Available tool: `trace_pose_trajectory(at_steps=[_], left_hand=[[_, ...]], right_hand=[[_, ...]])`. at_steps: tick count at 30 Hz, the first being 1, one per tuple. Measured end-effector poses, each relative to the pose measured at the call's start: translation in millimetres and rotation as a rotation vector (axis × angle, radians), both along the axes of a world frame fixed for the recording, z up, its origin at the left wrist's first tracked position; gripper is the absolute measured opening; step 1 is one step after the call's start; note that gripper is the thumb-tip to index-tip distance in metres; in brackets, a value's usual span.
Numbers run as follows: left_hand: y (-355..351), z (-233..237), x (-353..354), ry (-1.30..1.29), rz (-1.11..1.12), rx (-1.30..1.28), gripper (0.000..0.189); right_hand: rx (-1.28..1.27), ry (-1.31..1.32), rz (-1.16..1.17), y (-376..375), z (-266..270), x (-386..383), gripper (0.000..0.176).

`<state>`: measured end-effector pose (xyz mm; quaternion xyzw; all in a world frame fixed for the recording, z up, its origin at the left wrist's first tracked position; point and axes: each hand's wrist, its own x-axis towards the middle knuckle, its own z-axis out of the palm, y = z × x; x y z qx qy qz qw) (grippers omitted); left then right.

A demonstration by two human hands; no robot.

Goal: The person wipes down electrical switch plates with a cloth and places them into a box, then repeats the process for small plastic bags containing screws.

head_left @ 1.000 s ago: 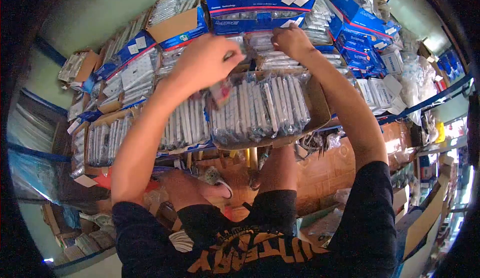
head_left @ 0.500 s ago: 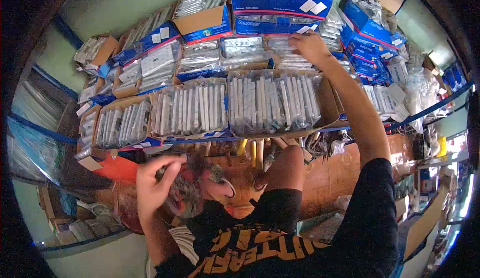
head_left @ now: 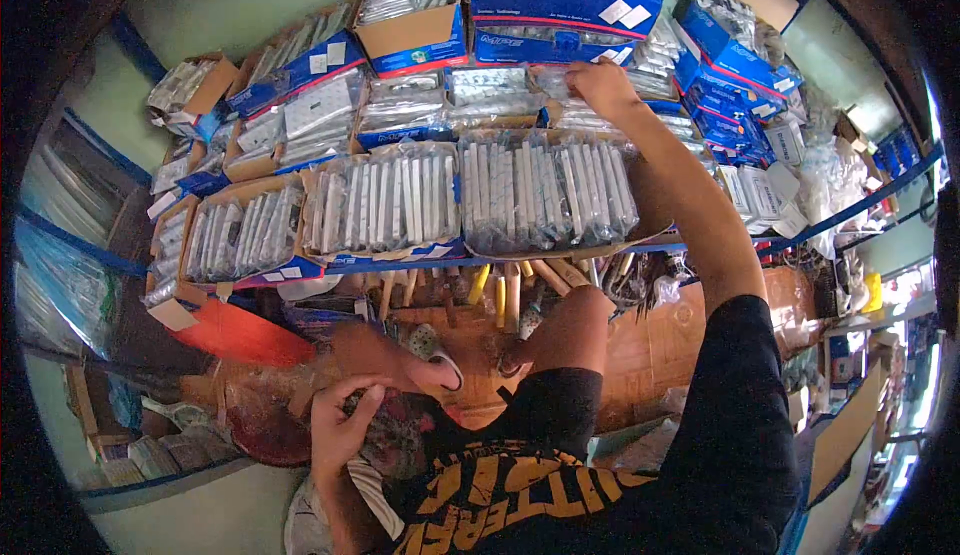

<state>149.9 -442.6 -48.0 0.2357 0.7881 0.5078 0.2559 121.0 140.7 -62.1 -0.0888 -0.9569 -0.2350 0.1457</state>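
My right hand [head_left: 603, 90] reaches to the middle row of boxes, below the stacked blue MPE boxes [head_left: 560, 5]. Its fingers are bent together at the plastic-wrapped flat packets [head_left: 580, 118]; the fingertips are partly hidden, so what they pinch cannot be made out. Low in front of my body, my left hand [head_left: 345, 423] is closed, thumb against the bent fingers. Something see-through and dim seems to hang beside it, too faint to name. Nearest in the front row is an open box of upright, plastic-wrapped flat pieces [head_left: 545, 190].
Another open box of wrapped pieces [head_left: 380, 205] stands to its left. More blue boxes [head_left: 735, 105] are stacked at the right. Under the shelf lie tools with yellow and wooden handles [head_left: 501, 295]. A red-orange panel [head_left: 245, 333] sits at the lower left, and my legs are below the shelf.
My right hand has shifted slightly left along the packets. My left hand has moved down and a little right, toward my body, and the blurred clear-looking thing beside it shows less.
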Motion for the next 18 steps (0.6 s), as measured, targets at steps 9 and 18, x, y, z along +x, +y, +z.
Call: trace_pose_trajectory(at_steps=[9, 18], left_hand=[[-23, 1, 3, 0.106, -0.032, -0.007, 0.017], [-45, -9, 5, -0.09, 0.126, -0.002, 0.031]], right_hand=[[-0.11, -0.096, 0.032, 7, 2, 3, 0.009], [-0.027, 0.085, -0.004, -3, 46, 40, 0.015]])
